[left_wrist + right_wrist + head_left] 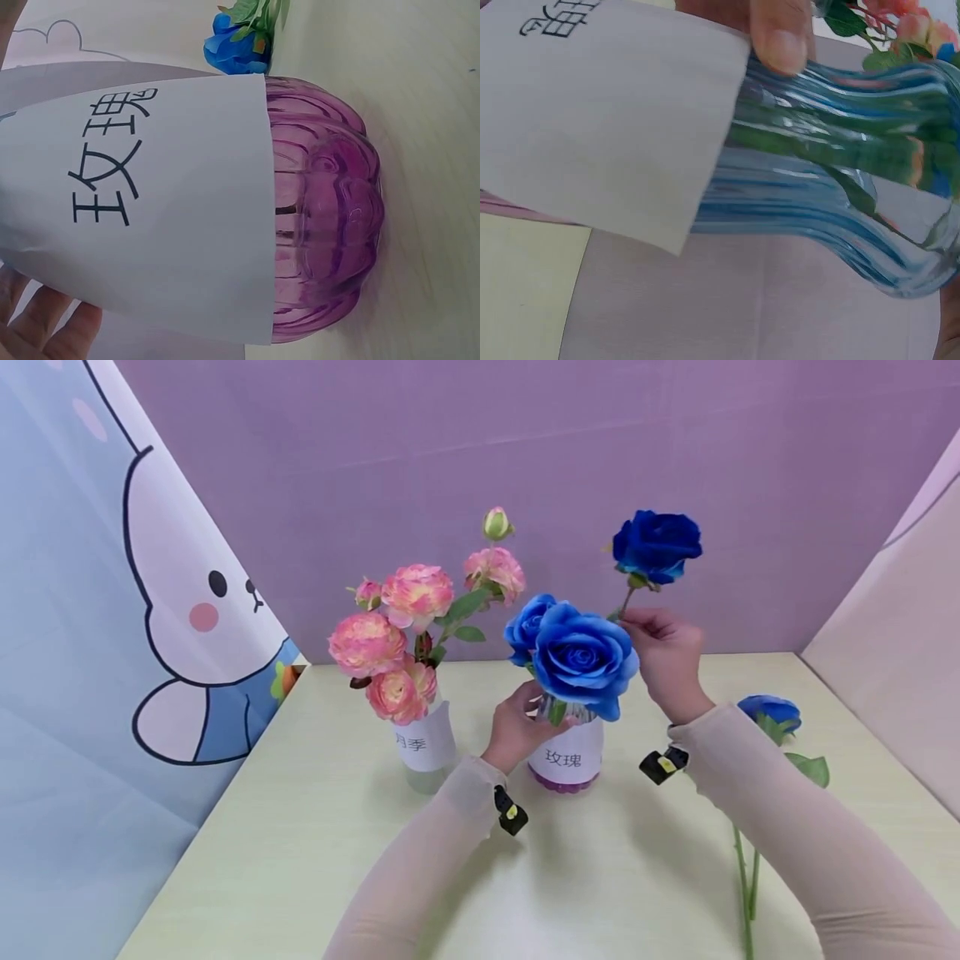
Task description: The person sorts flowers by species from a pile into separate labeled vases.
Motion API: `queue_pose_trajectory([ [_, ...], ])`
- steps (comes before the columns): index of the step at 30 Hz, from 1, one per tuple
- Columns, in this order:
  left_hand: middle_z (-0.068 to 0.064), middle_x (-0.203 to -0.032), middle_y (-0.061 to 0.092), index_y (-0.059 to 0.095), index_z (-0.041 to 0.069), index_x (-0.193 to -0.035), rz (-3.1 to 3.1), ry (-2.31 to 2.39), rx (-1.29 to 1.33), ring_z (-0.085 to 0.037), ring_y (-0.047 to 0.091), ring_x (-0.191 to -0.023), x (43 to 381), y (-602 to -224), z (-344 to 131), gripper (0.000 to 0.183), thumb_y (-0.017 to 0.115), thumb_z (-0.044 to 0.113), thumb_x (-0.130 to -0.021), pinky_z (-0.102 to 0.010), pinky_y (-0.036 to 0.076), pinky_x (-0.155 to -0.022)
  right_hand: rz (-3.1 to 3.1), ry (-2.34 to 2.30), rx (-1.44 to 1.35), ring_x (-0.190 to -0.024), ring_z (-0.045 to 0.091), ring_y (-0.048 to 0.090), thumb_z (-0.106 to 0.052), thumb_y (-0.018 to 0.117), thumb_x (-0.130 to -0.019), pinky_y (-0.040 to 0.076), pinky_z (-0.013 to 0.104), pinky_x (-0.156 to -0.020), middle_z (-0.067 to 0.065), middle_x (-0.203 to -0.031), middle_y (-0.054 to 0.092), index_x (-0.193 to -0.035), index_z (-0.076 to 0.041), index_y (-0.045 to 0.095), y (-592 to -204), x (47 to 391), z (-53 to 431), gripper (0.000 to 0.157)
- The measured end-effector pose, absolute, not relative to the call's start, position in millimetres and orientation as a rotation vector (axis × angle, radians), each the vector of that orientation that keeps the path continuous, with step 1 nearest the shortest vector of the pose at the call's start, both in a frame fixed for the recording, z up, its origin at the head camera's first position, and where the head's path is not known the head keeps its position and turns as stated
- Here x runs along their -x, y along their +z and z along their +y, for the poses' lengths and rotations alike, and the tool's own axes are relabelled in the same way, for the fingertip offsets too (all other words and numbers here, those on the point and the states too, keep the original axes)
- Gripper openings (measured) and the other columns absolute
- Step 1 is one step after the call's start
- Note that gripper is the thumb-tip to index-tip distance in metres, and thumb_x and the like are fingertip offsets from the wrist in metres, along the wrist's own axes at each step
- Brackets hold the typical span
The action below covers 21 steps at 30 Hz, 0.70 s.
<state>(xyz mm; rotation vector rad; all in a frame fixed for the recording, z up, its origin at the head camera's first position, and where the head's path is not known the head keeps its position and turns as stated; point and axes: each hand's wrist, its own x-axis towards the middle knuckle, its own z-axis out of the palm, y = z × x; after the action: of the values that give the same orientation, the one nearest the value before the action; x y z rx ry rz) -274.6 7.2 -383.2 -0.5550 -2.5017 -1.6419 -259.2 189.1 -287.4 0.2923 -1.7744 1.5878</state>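
Observation:
A glass vase (pixel 330 217), purple at its base and bluish at its neck, stands on the table with a white paper label (pixel 573 747) round it. My left hand (pixel 517 727) grips the vase near its neck, thumb across the front. Two bright blue artificial roses (pixel 585 656) fill the vase mouth, and green stems (pixel 825 150) show through the glass in the right wrist view. Above and right of the mouth, my right hand (pixel 667 656) pinches the stem of a darker blue rose (pixel 657 547), its bloom upright. The stem's lower end is hidden in the head view.
Left of the vase stands a second labelled vase (pixel 426 777) with several pink flowers (pixel 417 596) leaning out. At the right, another blue rose (pixel 771 712) lies on the table (pixel 300 860), partly under my right forearm. A purple backdrop (pixel 450 452) rises behind.

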Motion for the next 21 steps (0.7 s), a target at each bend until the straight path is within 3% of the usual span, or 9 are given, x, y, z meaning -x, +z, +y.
queue_pose_trajectory([
  [2,-0.006,-0.126,0.063,0.055,0.013,-0.131,-2.503,-1.643,0.552,-0.029,0.062,-0.11,274.5,-382.6,7.4,0.06,0.08,0.028,-0.078,-0.039,0.054,-0.087,-1.839,1.526,-0.303,-0.06,-0.005,0.06,0.011,0.061,-0.085,0.05,0.011,-0.059,-0.027,-0.069,0.063,-0.091,0.019,0.066,-288.5,259.2,187.8,0.012],
  [8,-0.006,-0.127,0.062,0.055,0.013,-0.132,-2.507,-1.644,0.544,-0.029,0.061,-0.112,272.8,-381.5,7.4,0.06,0.08,0.026,-0.079,-0.04,0.053,-0.088,-1.88,1.521,-0.371,-0.062,-0.003,0.06,0.006,0.064,-0.084,0.049,0.013,-0.057,-0.023,-0.072,0.065,-0.094,0.017,0.068,-292.7,259.3,184.3,0.015],
  [13,-0.006,-0.127,0.062,0.055,0.013,-0.131,-2.511,-1.644,0.55,-0.029,0.061,-0.113,270.8,-381.0,7.9,0.059,0.08,0.025,-0.079,-0.04,0.052,-0.089,-1.922,1.515,-0.339,-0.067,-0.006,0.061,0.004,0.063,-0.086,0.05,0.011,-0.063,-0.023,-0.077,0.064,-0.101,0.014,0.068,-294.3,259.7,185.6,0.019],
  [17,-0.005,-0.127,0.062,0.055,0.014,-0.131,-2.509,-1.625,0.547,-0.028,0.06,-0.113,271.6,-381.2,7.7,0.058,0.08,0.025,-0.08,-0.04,0.052,-0.09,-1.984,1.434,-0.286,-0.056,-0.006,0.052,0.005,0.058,-0.085,0.042,0.01,-0.051,-0.022,-0.064,0.057,-0.084,0.012,0.068,-291.6,261.5,186.8,0.013],
  [21,-0.005,-0.128,0.061,0.054,0.015,-0.132,-2.52,-1.623,0.535,-0.029,0.06,-0.113,272.4,-381.5,7.9,0.059,0.08,0.026,-0.08,-0.04,0.052,-0.09,-2.035,1.359,-0.297,-0.046,0.001,0.038,0.007,0.056,-0.081,0.026,0.017,-0.039,-0.016,-0.05,0.045,-0.062,0.007,0.058,-289.2,262.3,188.4,0.019],
])
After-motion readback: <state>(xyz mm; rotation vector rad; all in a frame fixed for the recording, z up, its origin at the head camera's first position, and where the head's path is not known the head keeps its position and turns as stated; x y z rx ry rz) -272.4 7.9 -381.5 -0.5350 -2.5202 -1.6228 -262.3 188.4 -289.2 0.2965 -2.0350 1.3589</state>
